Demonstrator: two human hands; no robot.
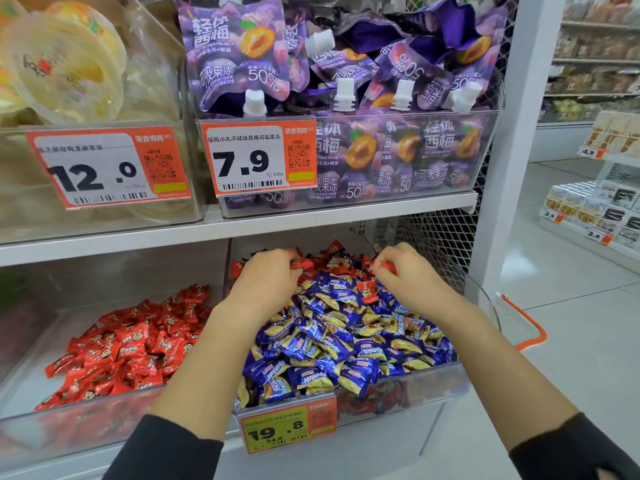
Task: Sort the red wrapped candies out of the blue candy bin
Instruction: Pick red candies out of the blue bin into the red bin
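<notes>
A: Where are the hands?
B: Both deep in the blue candy bin (pixel 460 370); left hand (pixel 268 277) pinches a red wrapped candy (pixel 300 263); right hand (pixel 410 271) pinches another red candy (pixel 389 267).
A: Strays?
B: One stray red piece (pixel 367 292) lies on the blue pile, between them.

Both bare forearms reach forward from black sleeves pushed up near the elbows, converging slightly toward the far middle. The left hand (pixel 266 271) is palm down, its fingers curled at the far end and pinching something small and red at the fingertips. The right hand (pixel 405 271), a little to the right, is likewise curled, its fingers pinching a small red piece.
</notes>
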